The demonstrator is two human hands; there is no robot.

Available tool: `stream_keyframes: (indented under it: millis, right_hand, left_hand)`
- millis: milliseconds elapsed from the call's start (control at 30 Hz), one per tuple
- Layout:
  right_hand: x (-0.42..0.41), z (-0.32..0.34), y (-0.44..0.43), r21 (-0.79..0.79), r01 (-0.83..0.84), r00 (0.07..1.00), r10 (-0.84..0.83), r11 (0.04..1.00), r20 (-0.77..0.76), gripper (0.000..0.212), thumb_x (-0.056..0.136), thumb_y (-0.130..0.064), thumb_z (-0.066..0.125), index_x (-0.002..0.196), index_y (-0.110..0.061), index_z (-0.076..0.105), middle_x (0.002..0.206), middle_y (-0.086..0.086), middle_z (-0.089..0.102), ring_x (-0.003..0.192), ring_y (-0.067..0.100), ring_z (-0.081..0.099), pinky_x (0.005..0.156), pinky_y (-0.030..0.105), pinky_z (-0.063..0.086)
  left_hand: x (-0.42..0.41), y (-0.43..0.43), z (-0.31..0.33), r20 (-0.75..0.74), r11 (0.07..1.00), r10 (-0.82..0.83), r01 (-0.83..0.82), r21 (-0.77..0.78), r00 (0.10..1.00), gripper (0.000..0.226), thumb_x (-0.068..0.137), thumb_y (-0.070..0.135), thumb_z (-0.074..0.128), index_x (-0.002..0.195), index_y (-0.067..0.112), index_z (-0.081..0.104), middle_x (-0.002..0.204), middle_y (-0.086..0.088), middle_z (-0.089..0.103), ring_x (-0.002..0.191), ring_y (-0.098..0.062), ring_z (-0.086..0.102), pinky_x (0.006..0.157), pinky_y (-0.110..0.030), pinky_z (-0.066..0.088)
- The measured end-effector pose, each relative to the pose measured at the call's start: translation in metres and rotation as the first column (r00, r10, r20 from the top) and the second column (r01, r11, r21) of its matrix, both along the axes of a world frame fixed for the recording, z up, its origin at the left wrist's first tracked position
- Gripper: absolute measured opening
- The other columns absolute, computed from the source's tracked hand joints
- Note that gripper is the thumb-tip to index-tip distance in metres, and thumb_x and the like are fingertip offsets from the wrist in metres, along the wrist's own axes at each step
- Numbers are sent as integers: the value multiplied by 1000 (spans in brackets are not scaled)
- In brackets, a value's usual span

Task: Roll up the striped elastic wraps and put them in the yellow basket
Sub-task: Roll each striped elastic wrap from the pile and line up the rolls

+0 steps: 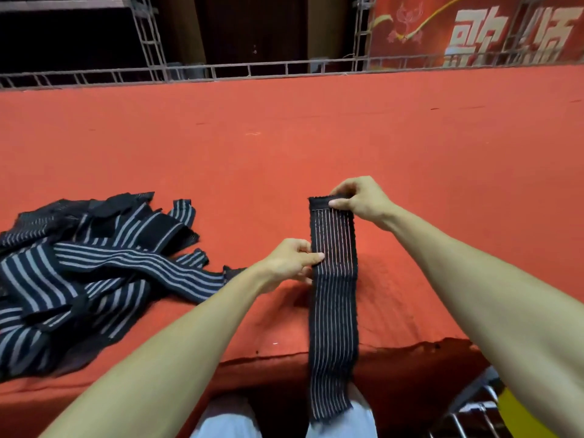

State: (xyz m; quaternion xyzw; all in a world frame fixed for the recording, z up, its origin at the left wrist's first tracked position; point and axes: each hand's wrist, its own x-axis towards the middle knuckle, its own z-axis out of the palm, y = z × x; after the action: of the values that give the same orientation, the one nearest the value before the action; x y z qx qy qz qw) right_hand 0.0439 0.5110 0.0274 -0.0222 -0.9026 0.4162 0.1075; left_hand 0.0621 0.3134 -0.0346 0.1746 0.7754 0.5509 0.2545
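Pale trouser knees show at the near edge. Over them hangs the loose end of one striped wrap. It runs up over the bench edge and lies flat and straight on the red cloth, pointing away from the person.

At its far end the right hand pinches the plain black tab, fingers curled over the top edge as if to turn it in. The left hand pinches the wrap's left edge partway down, thumb on top.

To the left lies a tangled pile of striped wraps, well apart from the one in hand. A sliver of yellow at the near right, beside a metal rack, is probably the yellow basket, though most of it is out of view.

Rolling looks barely begun, since no coil shows at the far end. The next move calls for folding the tab tightly onto itself and rolling it toward the body. The left hand would keep the strip straight so the edges stack, and the hanging tail would be drawn up as the roll grows.
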Motion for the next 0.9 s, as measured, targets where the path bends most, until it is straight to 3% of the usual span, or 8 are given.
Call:
stream_keyframes:
  millis: [67,133,233,300,467,633,733,900]
  right_hand:
    - [-16,-15,1,89,-3,1000,3,996,0,17,79,-19,80,94,-14,74,85,-2,69,79,10,60,65,15,42]
    - [-33,-33,2,148,10,1000,-10,989,-3,18,77,-22,82,92,-14,75,81,-3,67,76,9,59,64,16,39]
    - [-56,-60,2,106,70,998,-69,992,-10,15,76,-20,83,86,-15,72,76,2,67,67,14,60,64,22,44]
    - [-70,-76,2,65,101,995,-102,993,11,13,78,-17,80,88,-14,72,80,4,69,65,17,62,63,22,46]
    - [-89,-114,-1,141,126,988,-137,982,75,16,82,-17,76,97,-13,74,100,7,73,103,22,61,85,25,44]
    - [-86,-129,-15,187,207,972,-224,960,75,32,82,-12,73,113,-9,68,111,13,69,109,27,61,92,28,43]
    - [-79,-121,-17,198,238,959,-262,951,104,47,80,-4,62,127,-9,58,120,17,64,114,32,57,96,33,43]
    - [-48,-101,-30,267,76,963,-140,961,231,53,83,-8,62,134,-8,51,131,18,55,122,32,52,98,31,40]
  left_hand:
    - [-14,2,-17,-87,996,24,-31,-80,996,13,95,13,61,83,10,56,75,-12,55,54,-11,49,53,-26,46]
    - [-30,3,-32,-173,984,38,-67,-163,984,19,92,18,66,76,14,56,74,-7,60,59,-16,56,58,-32,49]
    - [-52,3,-47,-454,921,21,-193,-337,891,28,89,27,68,66,22,52,66,8,57,71,-20,60,71,-33,45]
    - [-62,2,-54,-539,886,33,-274,-374,842,28,87,33,68,66,26,52,70,12,53,80,-18,56,82,-37,41]
    - [-72,3,-72,-557,851,36,-317,-418,830,30,80,45,74,71,28,51,85,6,54,88,-18,54,82,-37,41]
    - [-79,1,-58,-484,846,-20,-243,-475,875,14,86,31,68,95,21,63,100,-3,66,98,-24,62,85,-35,48]
    - [-75,-6,-42,-454,858,-66,-182,-481,888,21,89,21,60,109,17,66,108,-6,70,105,-23,63,89,-30,47]
    - [-58,-41,-22,-442,877,-27,-191,-441,897,24,90,12,57,110,15,69,114,-6,70,110,-19,62,94,-22,43]
